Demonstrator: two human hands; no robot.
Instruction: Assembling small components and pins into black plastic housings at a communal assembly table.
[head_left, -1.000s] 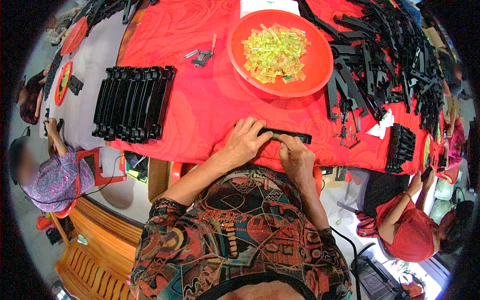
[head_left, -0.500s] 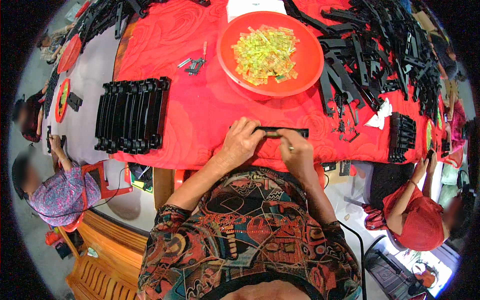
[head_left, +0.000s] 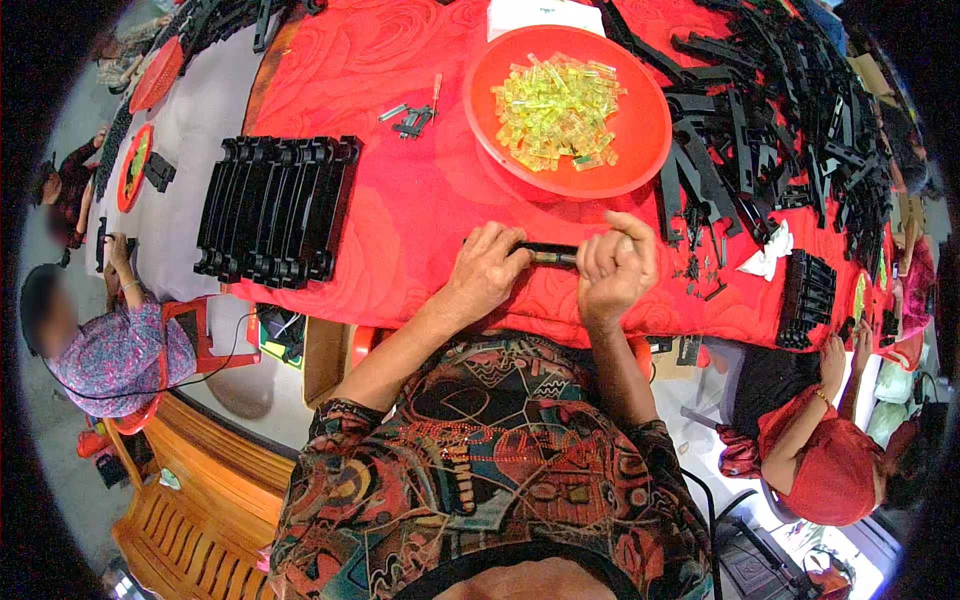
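Near the table's front edge I have a slim black plastic bar [head_left: 552, 254] lying level between my hands. My left hand [head_left: 487, 270] grips its left end, thumb along it and fingers folded over. At the other end, my right hand [head_left: 613, 270] is closed, most fingers curled and one lifted at the top. It covers the bar's right end, so its exact hold is hidden. Beyond the hands stands a red plastic bowl [head_left: 655, 150] with many clear yellow-green pieces [head_left: 555, 110] in it. Left of the hands is a row of black plastic parts [head_left: 275, 210].
A large heap of black parts [head_left: 800, 120] covers the right side of the red cloth [head_left: 420, 200]. Nearby lie small black bits [head_left: 692, 268], a crumpled white tissue [head_left: 767, 250] and another black stack [head_left: 806, 298]. People sit at left [head_left: 130, 350] and right [head_left: 825, 460].
My right hand has risen and turned from fingers laid on the bar to a closed hand at its right end. My left hand keeps its hold. The whole view has shifted slightly.
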